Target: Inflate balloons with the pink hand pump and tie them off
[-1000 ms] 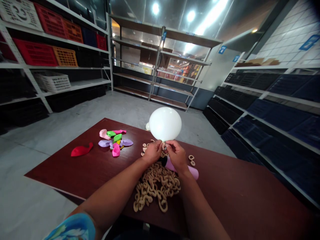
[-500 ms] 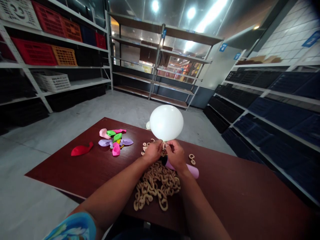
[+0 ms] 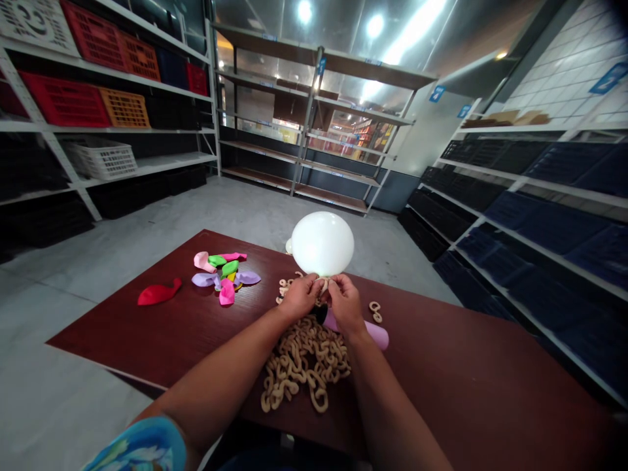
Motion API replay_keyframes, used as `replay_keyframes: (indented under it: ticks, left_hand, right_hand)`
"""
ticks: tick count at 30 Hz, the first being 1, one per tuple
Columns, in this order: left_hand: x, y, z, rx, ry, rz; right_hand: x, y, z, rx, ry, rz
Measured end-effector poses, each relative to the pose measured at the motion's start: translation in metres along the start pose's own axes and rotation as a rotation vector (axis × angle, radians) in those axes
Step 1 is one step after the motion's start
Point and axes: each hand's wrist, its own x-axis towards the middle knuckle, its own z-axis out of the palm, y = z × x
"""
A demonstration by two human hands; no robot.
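A white inflated balloon [image 3: 322, 242] stands just beyond my fingertips, its neck end toward me. My left hand [image 3: 300, 297] and my right hand [image 3: 346, 302] meet at that neck, fingers pinched together around it. A tan ring-shaped piece [image 3: 324, 285] shows between the fingertips, partly covered. Under my wrists lies a pink cylinder [image 3: 377, 335] with a black end, possibly a balloon pump. Nearer to me spreads a heap of tan curled rings [image 3: 304, 360], which look like snack pieces.
Several limp coloured balloons [image 3: 228, 269] and a red balloon [image 3: 159, 292] lie on the left of the brown table [image 3: 456, 366]. Two tan rings [image 3: 375, 311] rest right of my hands. Shelves with crates [image 3: 66, 98] stand left; more shelving [image 3: 540, 216] is at right.
The balloon has dipped slightly toward me and looks a little smaller. Both hands keep pinching at its neck, with the right fingers shifted slightly.
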Motion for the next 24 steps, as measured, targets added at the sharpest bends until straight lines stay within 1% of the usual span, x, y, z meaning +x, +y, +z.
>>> replay_keyframes:
  ticks: [5, 7, 12, 17, 21, 24]
  left_hand:
    - [0.0, 0.003, -0.003, -0.041, -0.065, 0.009]
    - [0.0, 0.005, -0.005, -0.051, -0.093, -0.001]
    - [-0.002, 0.013, -0.011, -0.091, -0.184, -0.012]
    - [-0.004, 0.022, -0.012, -0.19, -0.262, -0.01]
    - [-0.006, 0.026, -0.011, -0.333, -0.35, -0.074]
    - [-0.006, 0.026, -0.009, -0.345, -0.363, -0.08]
  right_hand:
    - [0.002, 0.005, -0.004, -0.085, 0.058, -0.069]
    - [0.003, 0.007, -0.004, -0.046, 0.063, -0.069]
    - [0.006, 0.012, -0.004, 0.137, 0.086, -0.022]
    - [0.008, 0.017, -0.003, 0.131, 0.171, -0.033]
    - [0.008, 0.018, 0.0, 0.183, 0.185, -0.027]
    - [0.008, 0.018, 0.001, 0.217, 0.196, -0.006]
